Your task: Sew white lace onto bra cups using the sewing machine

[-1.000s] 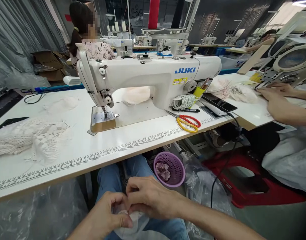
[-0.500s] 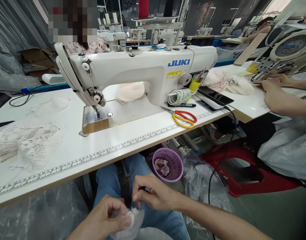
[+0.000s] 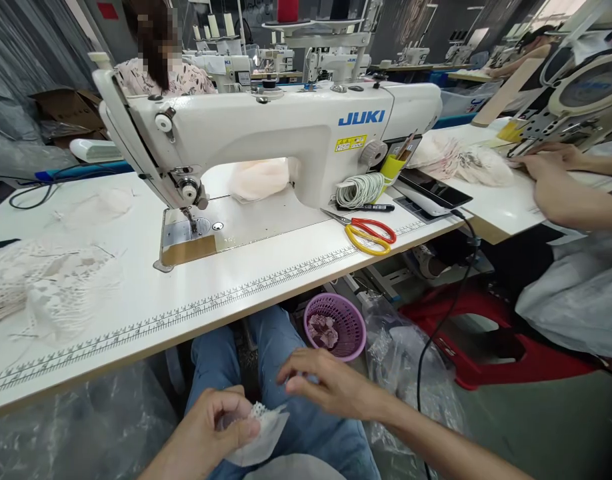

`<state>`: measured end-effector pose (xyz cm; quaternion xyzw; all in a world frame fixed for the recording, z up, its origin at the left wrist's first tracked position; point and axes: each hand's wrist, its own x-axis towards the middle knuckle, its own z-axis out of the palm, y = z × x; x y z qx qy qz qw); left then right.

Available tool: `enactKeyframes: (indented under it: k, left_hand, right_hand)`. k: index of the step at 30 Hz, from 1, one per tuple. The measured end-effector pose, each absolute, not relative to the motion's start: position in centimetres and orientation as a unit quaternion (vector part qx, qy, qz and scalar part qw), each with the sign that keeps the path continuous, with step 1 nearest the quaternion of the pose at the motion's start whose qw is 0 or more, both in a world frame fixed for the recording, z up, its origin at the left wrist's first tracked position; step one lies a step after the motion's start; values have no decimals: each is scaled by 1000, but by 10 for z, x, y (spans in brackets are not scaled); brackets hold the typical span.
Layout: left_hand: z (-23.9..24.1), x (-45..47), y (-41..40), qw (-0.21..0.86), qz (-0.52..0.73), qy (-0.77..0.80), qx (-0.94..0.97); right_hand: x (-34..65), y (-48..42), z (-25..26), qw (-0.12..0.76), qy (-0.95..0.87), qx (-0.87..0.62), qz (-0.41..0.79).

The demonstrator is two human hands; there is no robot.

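Over my lap, my left hand (image 3: 223, 423) pinches a small piece of sheer white fabric (image 3: 263, 440) between thumb and fingers. A bit of white lace trim (image 3: 259, 410) shows at its upper edge. My right hand (image 3: 326, 380) hovers to the right of the fabric, apart from it, with thumb and fingers parted and nothing visible in them. Ahead of both hands stands a white sewing machine (image 3: 266, 123) on a white table (image 3: 136, 280) with a printed ruler along its front edge.
Red-and-yellow-handled scissors (image 3: 371, 233), a coil of pale cord (image 3: 359, 192) and a black marker (image 3: 369, 208) lie by the machine. Lace pieces (image 3: 71, 287) lie at left. A purple basket (image 3: 353, 333) stands below the table. A co-worker's hands (image 3: 551, 163) work at right.
My right hand has moved slightly right, away from the fabric, and its fingers have loosened from a pinch. The fabric in my left hand has spread out to the right.
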<state>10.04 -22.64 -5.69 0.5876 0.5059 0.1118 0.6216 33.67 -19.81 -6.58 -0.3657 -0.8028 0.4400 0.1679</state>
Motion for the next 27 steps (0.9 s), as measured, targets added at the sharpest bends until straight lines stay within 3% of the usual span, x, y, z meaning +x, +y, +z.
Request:
enactKeyframes:
  k: [3,8,12,15,27]
  left_hand:
    - [-55,101,-228,559,112,530,628]
    - [-52,102,-236,430,166,572,678]
    - [-55,101,-241,394,224,572,684]
    - [-60,98,-243,376,251,529,719]
    - [-60,107,-251,280,307,551,724]
  right_hand:
    - [311,-208,-60,203,-757,-328,527]
    - [300,-218,-56,305,-778,-290,467]
    - [303,-218,-58,355,-718,-304,516]
    - [300,-216,-62,361,-678,-374,520]
    - [291,-223,-63,366,-774,-322,403]
